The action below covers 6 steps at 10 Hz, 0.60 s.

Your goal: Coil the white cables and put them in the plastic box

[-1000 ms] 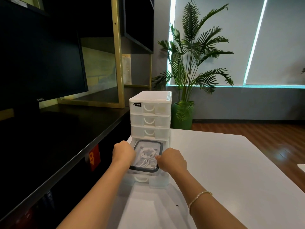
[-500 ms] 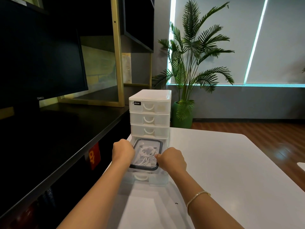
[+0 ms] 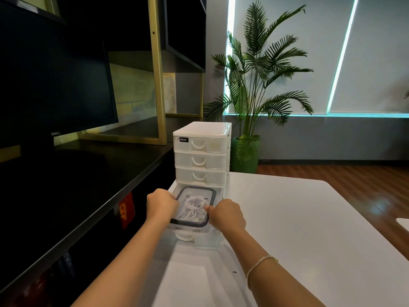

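The cables (image 3: 192,208) lie coiled inside the lidded box (image 3: 211,193), low centre of frame, so the coiling and boxing look done. Left hand (image 3: 162,204) and right hand (image 3: 228,214) grip its sides, fingers curled, over the open bottom drawer (image 3: 199,239); only stowing seems left.

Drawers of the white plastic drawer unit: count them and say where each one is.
4. Three shut drawers are stacked: top, second, third. The bottom drawer is pulled out toward the person and holds the lidded box of white cables.

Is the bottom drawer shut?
No, the bottom drawer is pulled out, with the plastic box of white cables over it.
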### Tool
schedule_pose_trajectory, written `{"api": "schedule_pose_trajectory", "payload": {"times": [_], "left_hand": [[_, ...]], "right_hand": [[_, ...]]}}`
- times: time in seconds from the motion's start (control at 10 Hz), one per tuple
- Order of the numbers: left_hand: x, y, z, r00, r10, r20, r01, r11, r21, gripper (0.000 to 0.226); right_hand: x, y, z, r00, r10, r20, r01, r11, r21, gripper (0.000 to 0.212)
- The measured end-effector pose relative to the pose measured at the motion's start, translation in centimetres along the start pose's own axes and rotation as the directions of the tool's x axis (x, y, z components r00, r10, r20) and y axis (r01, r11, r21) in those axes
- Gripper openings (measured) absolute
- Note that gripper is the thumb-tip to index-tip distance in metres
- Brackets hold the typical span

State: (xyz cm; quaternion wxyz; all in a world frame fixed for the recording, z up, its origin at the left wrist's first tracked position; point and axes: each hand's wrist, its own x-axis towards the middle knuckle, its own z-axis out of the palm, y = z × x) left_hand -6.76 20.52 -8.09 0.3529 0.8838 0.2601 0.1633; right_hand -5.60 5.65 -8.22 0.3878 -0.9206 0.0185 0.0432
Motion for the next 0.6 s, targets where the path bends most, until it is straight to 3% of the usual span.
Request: {"api": "schedule_pose_trajectory", "payload": {"times": [0.3,0.6], "left_hand": [[0.28,-0.12,-0.17,0.999,0.015,0.028,-0.015,1.000,0.006,0.013],[0.40,0.42,0.13,0.999,0.005,0.044,-0.010,0.993,0.114,0.016]], "right_hand": [[-0.16,-0.09,0.03,0.998,-0.043,-0.055,0.041,0.999,-0.027,0.030],[-0.75,-0.35,-0.88,0.997,-0.059,-0.049,0.060,0.998,0.026,0.028]]}}
